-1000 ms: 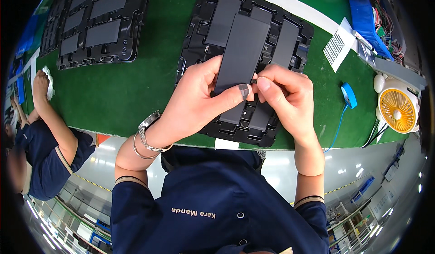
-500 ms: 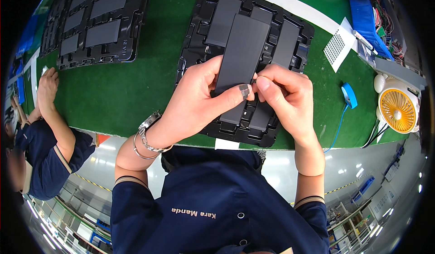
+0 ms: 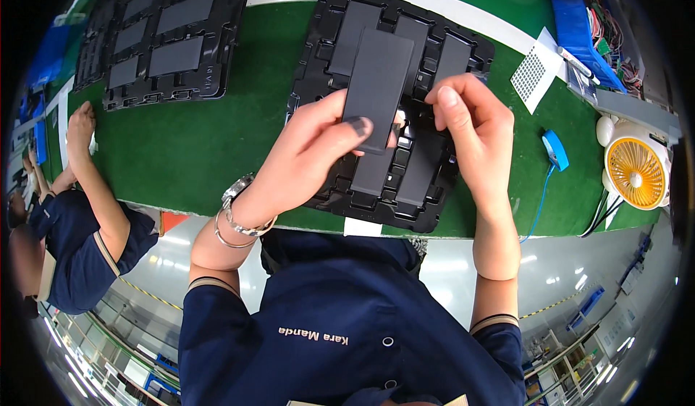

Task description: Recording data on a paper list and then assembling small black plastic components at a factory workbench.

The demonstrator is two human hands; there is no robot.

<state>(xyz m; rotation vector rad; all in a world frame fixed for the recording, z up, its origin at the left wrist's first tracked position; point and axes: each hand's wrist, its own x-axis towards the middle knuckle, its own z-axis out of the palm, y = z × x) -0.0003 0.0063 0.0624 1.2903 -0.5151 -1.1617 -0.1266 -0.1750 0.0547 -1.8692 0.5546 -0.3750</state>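
Note:
My left hand (image 3: 308, 145) grips a flat, dark-grey rectangular battery pack (image 3: 378, 80), thumb on its face and fingers behind it. A dark patch covers the tip of that thumb. The pack is held above a black moulded tray (image 3: 407, 219) whose pockets hold several similar flat packs. To the right of the pack, and apart from it, my right hand (image 3: 474, 127) is raised over the tray's right side. Its thumb and forefinger are pinched together; whatever may be between them is too small to make out.
Another black tray (image 3: 217, 80) with packs lies at the far left, near a co-worker's hand (image 3: 81, 127). On the right are a white label sheet (image 3: 532, 73), a marker (image 3: 577, 64), a blue band with a cord (image 3: 555, 151), a yellow-and-white fan (image 3: 635, 174) and a blue bin (image 3: 579, 33) of wires.
My right hand has drawn away from the pack's lower end, up and to the right. My left hand still holds the pack, now shifted slightly left.

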